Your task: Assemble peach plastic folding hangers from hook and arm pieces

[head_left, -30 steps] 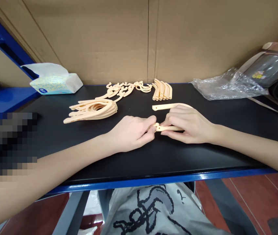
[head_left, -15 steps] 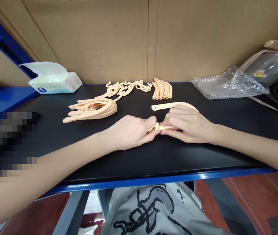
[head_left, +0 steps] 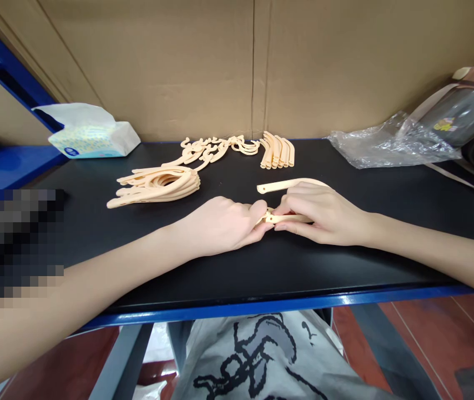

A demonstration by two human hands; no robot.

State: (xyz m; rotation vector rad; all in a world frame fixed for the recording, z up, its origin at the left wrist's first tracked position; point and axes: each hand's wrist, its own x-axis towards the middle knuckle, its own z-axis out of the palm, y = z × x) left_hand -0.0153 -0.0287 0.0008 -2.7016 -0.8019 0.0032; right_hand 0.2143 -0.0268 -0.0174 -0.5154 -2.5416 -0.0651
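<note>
My left hand (head_left: pixel 228 225) and my right hand (head_left: pixel 322 214) meet low over the middle of the black table. Between their fingertips is a beige plastic hanger arm (head_left: pixel 290 219), a slim piece with a small hole at its end. My left thumb and fingers pinch a beige part at that end, mostly hidden by the hand. My right fingers are closed around the hanger arm. Another curved hanger arm (head_left: pixel 278 185), with a hole near its left tip, passes behind my right hand, which covers part of it.
A stack of hanger arms (head_left: pixel 153 186) lies to the left. Small hook-shaped pieces (head_left: pixel 209 151) and a row of short curved pieces (head_left: pixel 277 151) sit at the back. A tissue pack (head_left: pixel 95 139), clear plastic bag (head_left: pixel 387 144) and cardboard wall (head_left: pixel 186 66) border the table (head_left: pixel 220 280).
My hands stay together with the fingers barely shifting. The hanger arm behind my right hand has tilted slightly, its left tip a little lower.
</note>
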